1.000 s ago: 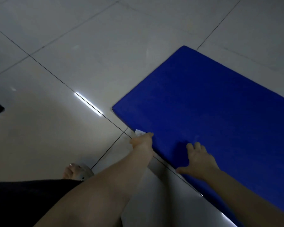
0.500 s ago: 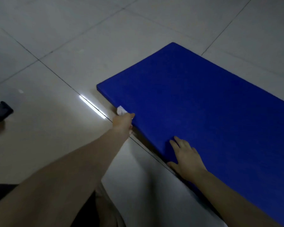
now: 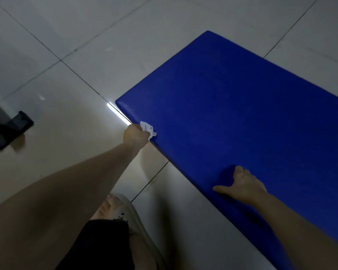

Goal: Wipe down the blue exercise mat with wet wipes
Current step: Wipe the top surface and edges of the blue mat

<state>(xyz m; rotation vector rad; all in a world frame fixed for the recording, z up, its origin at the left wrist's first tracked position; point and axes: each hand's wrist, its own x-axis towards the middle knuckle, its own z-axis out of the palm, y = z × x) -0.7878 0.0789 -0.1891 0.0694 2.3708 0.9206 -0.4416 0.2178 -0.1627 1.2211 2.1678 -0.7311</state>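
Blue mat laid flat on tiled floor, running 12 to 4 o'clock; crumpled wet wipe gripped in left hand, fingers curled round it, set on mat's near edge at 11 o'clock, beside corner; right hand braced on mat at 2 o'clock, fingers bent, thumb stretched out, nothing held. Judged best: wipe flattened for wider contact; strokes overlapped along edge; mat kept pinned.

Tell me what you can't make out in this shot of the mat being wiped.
Head view, all four:
The blue mat runs off the right and bottom edges, so its full length is unseen.
The white wipe is partly buried in the left hand's grip.
The right hand hides its fingertips behind its knuckles.
The black object is cut by the left edge and too dim to identify.
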